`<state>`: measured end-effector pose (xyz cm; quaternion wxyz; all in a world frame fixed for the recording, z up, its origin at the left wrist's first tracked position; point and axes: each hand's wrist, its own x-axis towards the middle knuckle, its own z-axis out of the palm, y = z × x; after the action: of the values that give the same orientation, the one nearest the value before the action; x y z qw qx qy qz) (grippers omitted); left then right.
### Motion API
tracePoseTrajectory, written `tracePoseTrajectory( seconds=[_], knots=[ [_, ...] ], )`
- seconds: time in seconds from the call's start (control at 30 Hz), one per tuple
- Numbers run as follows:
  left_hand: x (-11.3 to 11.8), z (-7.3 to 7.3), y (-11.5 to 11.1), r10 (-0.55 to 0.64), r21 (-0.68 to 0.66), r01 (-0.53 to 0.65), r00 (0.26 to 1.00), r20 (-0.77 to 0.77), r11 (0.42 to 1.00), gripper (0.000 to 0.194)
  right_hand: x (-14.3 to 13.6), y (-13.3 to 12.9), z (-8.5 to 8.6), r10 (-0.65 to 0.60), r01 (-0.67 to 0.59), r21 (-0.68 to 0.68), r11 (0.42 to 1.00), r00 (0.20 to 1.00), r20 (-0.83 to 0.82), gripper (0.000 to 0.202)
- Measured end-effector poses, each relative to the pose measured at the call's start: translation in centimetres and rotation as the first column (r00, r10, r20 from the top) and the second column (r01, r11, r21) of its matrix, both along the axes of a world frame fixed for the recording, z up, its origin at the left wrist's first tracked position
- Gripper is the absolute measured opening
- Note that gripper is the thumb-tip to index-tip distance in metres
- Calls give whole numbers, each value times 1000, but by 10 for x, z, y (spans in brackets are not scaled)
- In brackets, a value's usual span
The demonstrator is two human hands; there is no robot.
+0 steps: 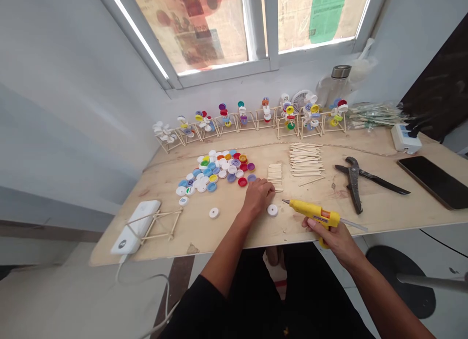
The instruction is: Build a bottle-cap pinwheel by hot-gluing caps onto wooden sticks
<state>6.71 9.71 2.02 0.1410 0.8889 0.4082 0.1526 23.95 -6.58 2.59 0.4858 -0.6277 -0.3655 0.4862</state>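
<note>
My right hand [334,236] is wrapped round the handle of a yellow glue gun [310,210], whose nozzle points left over the table. My left hand [259,195] rests at the near end of a small row of short sticks [274,174], fingers bent together; whatever they pinch is too small to make out. Just below its fingertips lies a white cap [272,210] with a dark centre. Another white cap [214,213] lies farther left. Many coloured bottle caps [215,169] are heaped beyond my left hand. Longer sticks [306,160] form a pile behind the glue gun.
Stick frames with coloured caps [226,120] line the wall. At left, a stick frame [161,224] leans over a white power bank [137,227]. Black pliers [354,180], a phone [435,180], a power strip [405,138], bagged sticks [376,115] and a bottle [338,83] are at right.
</note>
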Motion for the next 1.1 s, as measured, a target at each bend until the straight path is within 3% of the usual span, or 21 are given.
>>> tracePoseTrajectory(
  seconds=[0.2,0.33,0.43,0.6,0.73,0.83,0.97,1.1],
  knots=[
    [-3,7,-4,-15,-20,14,999,-33,1000,10,0,0,2,8,-9,11,1000,999,49,44],
    [-15,8,-15,123,-132,-102,978,166,986,9,-2,-1,3,-19,19,-3,1000,1000,21,42],
    [-26,5,-28,324,-340,-188,856,403,921,6,-3,-1,2,-39,39,-20,999,999,-9,42],
    [-35,-1,-52,558,-629,-96,579,595,771,17,-3,0,1,-33,34,-15,999,999,38,43],
    [-34,1,-66,619,-696,-51,506,600,716,21,-12,-2,6,-39,32,55,998,991,129,39],
    [-33,6,-73,665,-743,-6,452,595,669,21,-23,-6,13,53,-80,104,991,968,245,30],
    [-33,12,-82,738,-809,75,369,565,583,24,-36,-7,18,138,-224,144,964,883,448,25],
    [-36,12,-87,766,-824,107,317,559,557,23,-42,-8,20,131,-255,145,956,812,568,21]
  ],
)
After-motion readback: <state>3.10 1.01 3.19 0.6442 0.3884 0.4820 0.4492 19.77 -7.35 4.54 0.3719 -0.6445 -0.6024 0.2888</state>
